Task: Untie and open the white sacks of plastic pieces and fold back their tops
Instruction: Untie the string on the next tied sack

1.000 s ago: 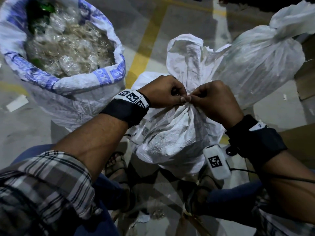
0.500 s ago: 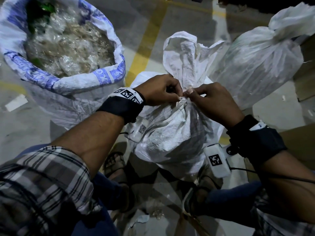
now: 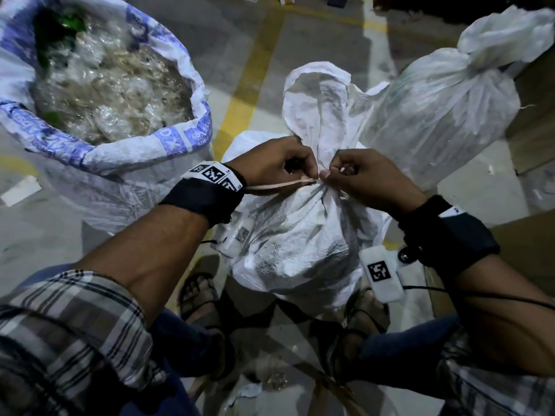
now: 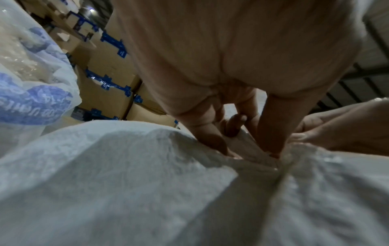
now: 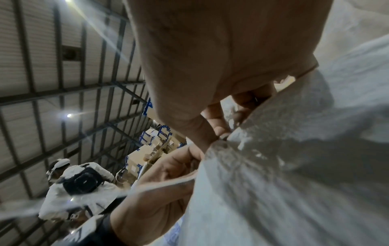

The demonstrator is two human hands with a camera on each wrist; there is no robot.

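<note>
A white woven sack (image 3: 288, 250) stands between my feet, its neck bunched and tied, its loose top (image 3: 318, 94) sticking up behind. My left hand (image 3: 312, 175) pinches a pale string (image 3: 276, 186) that runs taut from the knot leftward under my wrist. My right hand (image 3: 327, 174) pinches the sack's neck at the knot, fingers curled. The left wrist view shows my left hand (image 4: 252, 149) pressed into the folds of the sack (image 4: 147, 183). In the right wrist view the string (image 5: 157, 184) crosses my left hand (image 5: 168, 183) beside the sack (image 5: 273, 183).
An open sack (image 3: 180, 136) with a blue-printed, folded-back rim stands at the left, full of clear plastic pieces (image 3: 105, 85). Another tied white sack (image 3: 444, 94) leans at the back right. Cardboard (image 3: 528, 241) lies on the right. Stacked boxes (image 4: 105, 74) stand behind.
My hands, touching at the neck before, have drawn slightly apart. A length of string now stretches out from the knot toward the left in my left hand.
</note>
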